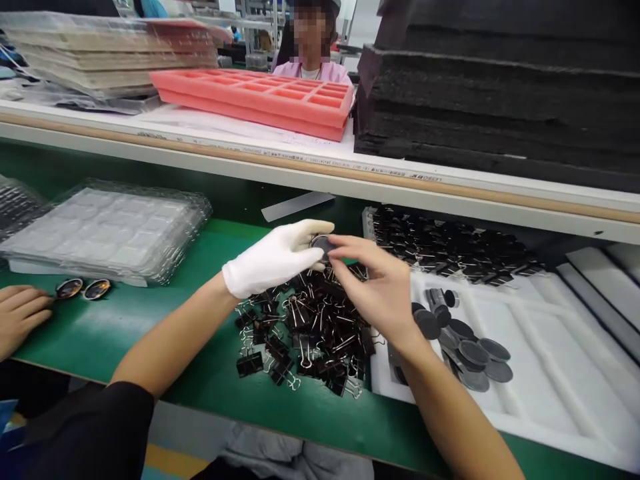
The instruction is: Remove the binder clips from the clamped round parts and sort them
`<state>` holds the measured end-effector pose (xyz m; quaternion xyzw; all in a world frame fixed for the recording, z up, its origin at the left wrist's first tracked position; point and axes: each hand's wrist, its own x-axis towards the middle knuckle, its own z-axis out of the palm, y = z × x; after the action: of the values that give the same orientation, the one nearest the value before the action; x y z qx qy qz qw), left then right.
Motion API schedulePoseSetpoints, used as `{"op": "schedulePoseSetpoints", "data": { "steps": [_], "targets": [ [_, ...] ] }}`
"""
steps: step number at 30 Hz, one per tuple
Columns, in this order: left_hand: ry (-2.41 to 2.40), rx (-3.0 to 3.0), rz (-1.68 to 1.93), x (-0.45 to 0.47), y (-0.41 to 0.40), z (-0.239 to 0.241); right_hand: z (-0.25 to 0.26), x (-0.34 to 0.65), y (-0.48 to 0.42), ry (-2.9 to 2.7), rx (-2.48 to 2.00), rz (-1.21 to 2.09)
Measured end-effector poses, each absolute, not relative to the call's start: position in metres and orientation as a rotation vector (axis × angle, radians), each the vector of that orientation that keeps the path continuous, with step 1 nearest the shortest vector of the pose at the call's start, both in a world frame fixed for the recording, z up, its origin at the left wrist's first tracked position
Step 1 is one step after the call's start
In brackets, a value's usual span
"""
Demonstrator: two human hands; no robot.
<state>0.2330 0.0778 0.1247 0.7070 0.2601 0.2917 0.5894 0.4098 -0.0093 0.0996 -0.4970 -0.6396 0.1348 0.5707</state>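
My left hand point(274, 259), in a white glove, pinches a small dark round disc point(323, 244) between thumb and fingers. My bare right hand point(379, 285) meets it from the right, its fingertips closed on the same disc. Both hands hover just above a heap of black binder clips point(305, 333) on the green bench. To the right, several grey round discs point(473, 350) lie in a white foam tray point(550, 373).
Stacked clear blister trays point(107, 230) sit at left, with two shiny lenses point(84, 289) beside another person's hand point(20, 313). A shelf above carries a pink foam tray point(260, 97) and black foam sheets point(500, 87). More black clips point(450, 247) lie behind the white tray.
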Motion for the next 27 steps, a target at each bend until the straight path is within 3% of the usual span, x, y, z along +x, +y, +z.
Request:
{"op": "schedulePoseSetpoints", "data": {
  "steps": [6,12,15,18,22,27],
  "targets": [
    [0.646,1.949,0.764,0.234,0.068,0.128,0.107,0.416,-0.007,-1.303,-1.214,0.866],
    [0.824,2.379,0.522,0.207,0.11,0.131,0.107,0.43,-0.003,-1.084,-1.158,0.929],
    [1.274,2.61,0.045,0.194,0.147,0.11,0.108,0.437,-0.001,-0.998,-1.126,0.974],
    [1.301,2.523,-0.323,0.188,0.174,0.083,0.107,0.44,0.002,-0.95,-1.122,1.013],
    [1.093,2.506,-0.106,0.184,0.185,0.077,0.107,0.441,0.004,-0.904,-1.103,1.108],
    [1.111,2.456,0.332,0.185,0.151,0.12,0.112,0.436,0.0,-0.931,-1.071,1.258]
  ]
}}
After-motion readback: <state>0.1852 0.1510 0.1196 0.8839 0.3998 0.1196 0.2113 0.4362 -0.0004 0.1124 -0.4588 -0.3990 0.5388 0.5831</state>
